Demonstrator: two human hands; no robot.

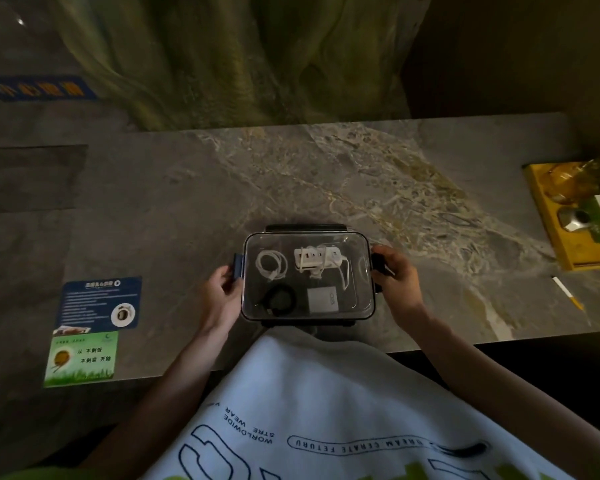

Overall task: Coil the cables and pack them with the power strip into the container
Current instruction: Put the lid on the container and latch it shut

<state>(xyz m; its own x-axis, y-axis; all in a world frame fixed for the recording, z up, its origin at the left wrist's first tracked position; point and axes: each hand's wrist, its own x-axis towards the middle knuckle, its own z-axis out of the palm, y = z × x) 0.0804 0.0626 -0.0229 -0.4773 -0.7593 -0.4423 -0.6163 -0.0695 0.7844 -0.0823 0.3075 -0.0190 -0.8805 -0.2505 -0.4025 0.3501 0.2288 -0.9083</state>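
A clear rectangular plastic container with a transparent lid and dark side latches sat on the grey marbled stone table, near its front edge. The left hand gripped the latch on the left side; the right hand was curled around the latch on the right. Through the lid showed a white power strip with its cord wound round it at the far side, a white coiled cable to its left, a black coiled cable near the front and a small grey square adapter beside that. A yellow tray lay far right.
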